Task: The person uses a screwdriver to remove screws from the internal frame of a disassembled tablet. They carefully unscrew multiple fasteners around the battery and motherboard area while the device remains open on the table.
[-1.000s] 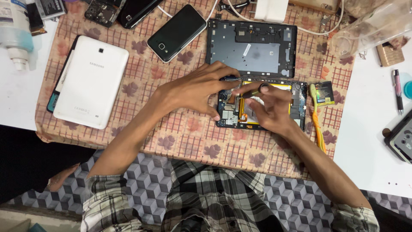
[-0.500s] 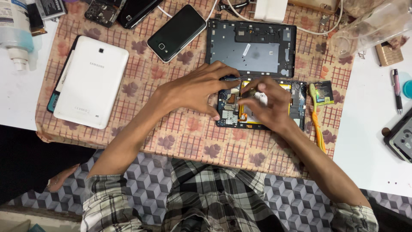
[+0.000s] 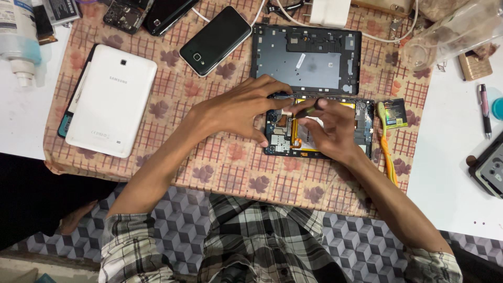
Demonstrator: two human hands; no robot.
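**Opened tablet under both hands**

The opened black tablet with its circuit board and yellow-edged battery exposed (image 3: 293, 137) lies on the beige leaf-patterned cloth (image 3: 230, 173), just below the detached dark grey back cover (image 3: 306, 57); the left hand (image 3: 236, 112) rests on its left end, fingers spread and curled down onto the frame, grasping nothing; the right hand (image 3: 332, 128) covers its middle, thumb and fingers pinched on a small dark tool (image 3: 309, 107) near the upper edge; a yellow plastic pry tool (image 3: 386, 152) lies just right of the tablet; a white tablet (image 3: 112, 99) lies face down well to the left, and a black phone (image 3: 215, 41) near the cover.
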